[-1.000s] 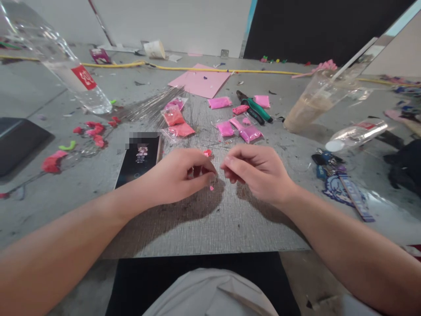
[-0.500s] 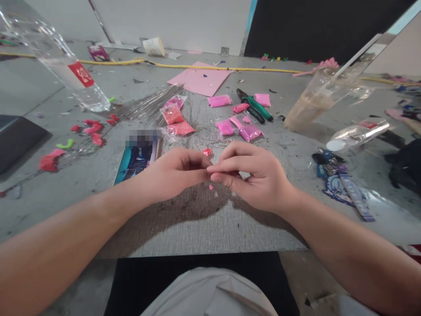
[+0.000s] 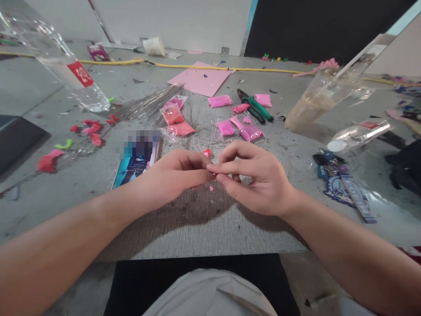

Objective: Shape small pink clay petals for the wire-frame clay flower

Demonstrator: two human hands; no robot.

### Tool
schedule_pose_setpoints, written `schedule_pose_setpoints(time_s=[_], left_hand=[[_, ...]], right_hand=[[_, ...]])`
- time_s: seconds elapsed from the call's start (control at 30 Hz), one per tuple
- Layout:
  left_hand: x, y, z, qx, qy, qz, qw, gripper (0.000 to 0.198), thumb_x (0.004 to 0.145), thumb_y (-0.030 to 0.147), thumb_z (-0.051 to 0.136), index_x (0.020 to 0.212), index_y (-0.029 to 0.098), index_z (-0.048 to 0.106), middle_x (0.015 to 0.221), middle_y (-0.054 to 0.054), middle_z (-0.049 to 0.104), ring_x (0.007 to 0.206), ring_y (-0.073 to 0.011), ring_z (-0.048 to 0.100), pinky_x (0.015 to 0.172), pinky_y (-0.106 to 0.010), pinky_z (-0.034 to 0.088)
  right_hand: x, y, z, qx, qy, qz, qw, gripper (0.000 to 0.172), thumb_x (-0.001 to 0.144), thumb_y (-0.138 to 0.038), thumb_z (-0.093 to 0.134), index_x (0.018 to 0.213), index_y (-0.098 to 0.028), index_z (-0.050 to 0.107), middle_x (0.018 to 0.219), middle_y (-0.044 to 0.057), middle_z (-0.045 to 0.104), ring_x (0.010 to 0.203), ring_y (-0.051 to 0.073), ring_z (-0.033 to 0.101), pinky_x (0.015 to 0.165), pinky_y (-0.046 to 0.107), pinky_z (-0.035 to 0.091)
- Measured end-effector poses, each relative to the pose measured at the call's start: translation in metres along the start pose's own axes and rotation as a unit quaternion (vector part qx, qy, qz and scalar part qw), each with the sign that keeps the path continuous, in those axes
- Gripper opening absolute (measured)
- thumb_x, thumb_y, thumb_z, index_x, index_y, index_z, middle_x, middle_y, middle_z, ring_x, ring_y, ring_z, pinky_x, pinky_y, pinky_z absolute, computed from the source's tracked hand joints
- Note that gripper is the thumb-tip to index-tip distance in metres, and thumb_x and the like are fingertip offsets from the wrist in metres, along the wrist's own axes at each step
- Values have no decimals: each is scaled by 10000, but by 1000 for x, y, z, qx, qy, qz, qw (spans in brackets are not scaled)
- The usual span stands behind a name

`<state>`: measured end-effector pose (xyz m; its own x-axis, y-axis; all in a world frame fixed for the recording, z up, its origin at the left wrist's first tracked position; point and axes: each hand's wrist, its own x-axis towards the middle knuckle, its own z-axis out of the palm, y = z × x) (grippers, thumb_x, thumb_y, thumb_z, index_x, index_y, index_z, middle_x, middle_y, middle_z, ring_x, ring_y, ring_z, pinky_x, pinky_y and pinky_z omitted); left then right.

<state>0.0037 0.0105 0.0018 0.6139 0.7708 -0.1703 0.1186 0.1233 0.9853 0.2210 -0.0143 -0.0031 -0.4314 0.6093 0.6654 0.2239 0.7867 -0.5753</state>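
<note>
My left hand and my right hand meet fingertip to fingertip just above the grey mat. Both hands are closed in a pinch on something tiny that I cannot make out. A small pink crumb lies on the mat right under the fingertips. A red-pink bit rests just beyond the fingers. Several small bags of pink and red material lie further back.
A phone lies left of my left hand. Green-handled pliers, a pink sheet, a tilted water bottle, a cup with brown drink, keys and red clay pieces surround the mat.
The hands, apart a second ago, have come together at the fingertips. The right hand slid left to meet the left; the phone screen turned from dark to lit.
</note>
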Motion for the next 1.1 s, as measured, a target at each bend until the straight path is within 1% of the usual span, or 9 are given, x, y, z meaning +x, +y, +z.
schedule_pose_setpoints(time_s=[0.13,0.23,0.4,0.53,0.63,0.73,0.87,1.0,1.1], left_hand=[[0,1,1,23,0,-4,1000,109,876,270,711,802,191,727,699,20,597,638,-104,483,577,-235,351],[0,3,1,35,-2,-9,999,85,857,245,711,794,190,722,685,26,594,626,-102,476,565,-235,341],[0,6,1,56,5,-9,998,86,858,251,705,804,188,727,686,26,601,620,-104,481,557,-234,345],[1,7,0,91,18,-5,996,131,874,298,692,827,188,745,693,17,617,627,-116,504,561,-241,361],[1,9,1,95,15,-2,995,114,861,273,686,817,187,746,710,13,639,651,-122,534,581,-241,393],[-1,10,2,82,12,-10,996,89,847,254,693,803,191,738,728,13,647,658,-121,536,575,-236,398],[-2,10,1,74,0,-17,997,104,866,282,698,820,197,737,738,10,645,669,-124,537,571,-241,394],[-2,10,1,85,-20,-21,996,112,872,287,697,816,195,726,767,-1,670,696,-137,569,590,-253,412],[-3,9,1,80,-24,-14,996,116,886,290,686,826,199,728,776,-3,682,674,-135,564,580,-257,408]], right_hand=[[0,2,1,19,1,22,1000,197,916,-132,690,1048,-193,823,946,71,678,778,138,645,575,261,532],[-1,4,1,26,1,28,999,184,905,-132,707,1033,-191,826,948,66,680,755,127,640,553,247,517],[0,2,1,19,17,39,999,139,893,-139,724,976,-199,817,931,49,684,763,130,644,573,252,538],[1,-2,0,6,20,49,999,114,866,-113,722,918,-194,784,908,34,669,692,106,607,541,237,516],[2,-3,0,11,11,63,998,64,861,-128,731,867,-191,740,886,24,661,669,100,604,530,228,505],[3,-2,0,10,-1,52,999,50,870,-162,745,837,-177,712,870,27,653,666,97,597,545,230,500],[3,-2,0,5,-3,45,999,49,894,-167,714,849,-184,703,856,27,656,685,109,591,578,249,509],[2,-2,1,-1,-8,37,999,43,903,-167,698,871,-193,713,846,27,658,689,119,596,566,252,506],[2,-2,1,3,-10,27,1000,31,904,-178,714,918,-196,736,869,34,668,690,121,610,561,256,514]])
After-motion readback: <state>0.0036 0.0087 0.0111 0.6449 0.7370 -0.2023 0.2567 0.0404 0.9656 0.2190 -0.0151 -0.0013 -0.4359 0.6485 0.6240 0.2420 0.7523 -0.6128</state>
